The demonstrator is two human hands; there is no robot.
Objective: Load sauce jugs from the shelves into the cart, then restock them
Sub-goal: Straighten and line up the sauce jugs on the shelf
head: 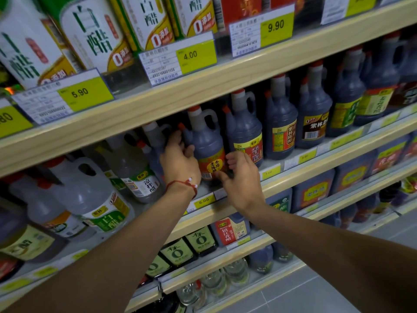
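Jug (208,150), dark-filled, held by left hand (180,161).

Both bare forearms extend forward and upward, converging. Left hand (180,159): fingers and spread thumb curve round the side of a jug (207,143). Right hand (239,179): just beside it, fingers loosely curled, thumb extended toward the left hand.

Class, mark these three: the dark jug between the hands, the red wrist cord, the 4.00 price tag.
Dark jug (206,141): head view, dark body above label.
Red cord (177,182): head view, strand across wrist.
4.00 tag (196,56): head view, yellow panel.
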